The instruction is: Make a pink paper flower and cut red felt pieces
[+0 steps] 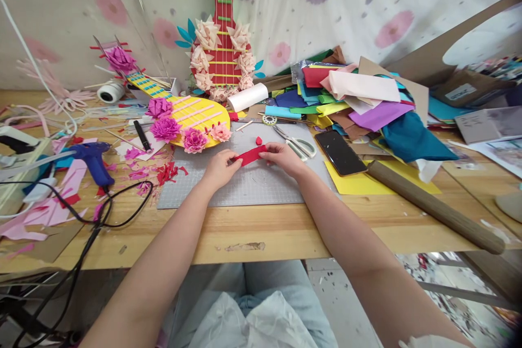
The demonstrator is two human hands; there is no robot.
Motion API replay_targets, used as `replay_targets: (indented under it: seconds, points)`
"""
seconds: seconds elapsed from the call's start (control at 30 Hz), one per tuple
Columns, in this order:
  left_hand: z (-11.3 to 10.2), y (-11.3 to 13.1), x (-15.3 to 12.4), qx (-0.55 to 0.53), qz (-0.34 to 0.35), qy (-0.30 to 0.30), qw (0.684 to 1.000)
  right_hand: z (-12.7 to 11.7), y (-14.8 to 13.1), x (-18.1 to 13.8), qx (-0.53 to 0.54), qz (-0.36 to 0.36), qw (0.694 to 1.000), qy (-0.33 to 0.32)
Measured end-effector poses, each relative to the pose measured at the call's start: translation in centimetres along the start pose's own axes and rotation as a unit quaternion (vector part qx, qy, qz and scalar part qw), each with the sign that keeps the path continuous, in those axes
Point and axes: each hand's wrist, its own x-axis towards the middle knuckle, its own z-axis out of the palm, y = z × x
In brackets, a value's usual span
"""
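Observation:
A short strip of red crepe paper (250, 156) is stretched between my two hands, just above the grey cutting mat (228, 194). My left hand (221, 167) pinches its left end between thumb and fingers. At the other end, my right hand (281, 157) grips the strip the same way. Just beyond the strip, a small red paper piece (259, 141) lies on the mat. Scissors with pale green handles (302, 147) rest close behind my right hand. A yellow paper guitar with pink flowers (204, 119) lies beyond my left hand.
A blue glue gun (94, 162) with a looping black cable and paper scraps occupies the left side. On the right are a black phone (341, 152), a brown tube (436, 206) and piled coloured paper (379, 114). A red flowered guitar (223, 54) stands at the back.

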Motion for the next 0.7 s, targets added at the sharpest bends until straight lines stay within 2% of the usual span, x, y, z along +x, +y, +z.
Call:
replay_targets:
  seconds: [0.1,0.27,0.4,0.5,0.57,0.7]
  points:
    - [0.1,0.2,0.2,-0.089,-0.050,-0.003,0.995,0.3,-0.4,0.0,0.064,-0.006,0.998,0.029]
    - [-0.2,0.2,0.1,-0.186,-0.106,-0.039,0.976,0.7,-1.0,-0.1,0.055,-0.049,0.996,0.052]
    - [-0.6,0.5,0.0,-0.278,-0.090,-0.062,0.954,0.8,-1.4,-0.4,-0.007,-0.085,0.995,0.046]
    - [-0.3,0.9,-0.1,-0.334,-0.078,-0.023,0.939,1.0,-1.3,-0.6,-0.049,-0.091,0.994,0.020]
    - [0.3,1.1,-0.2,-0.345,-0.051,0.001,0.937,1.2,-1.0,-0.7,-0.063,-0.085,0.994,0.002]
    - [1.7,1.2,-0.5,-0.325,-0.017,-0.017,0.945,1.4,-0.5,-0.3,-0.051,-0.060,0.997,-0.006]
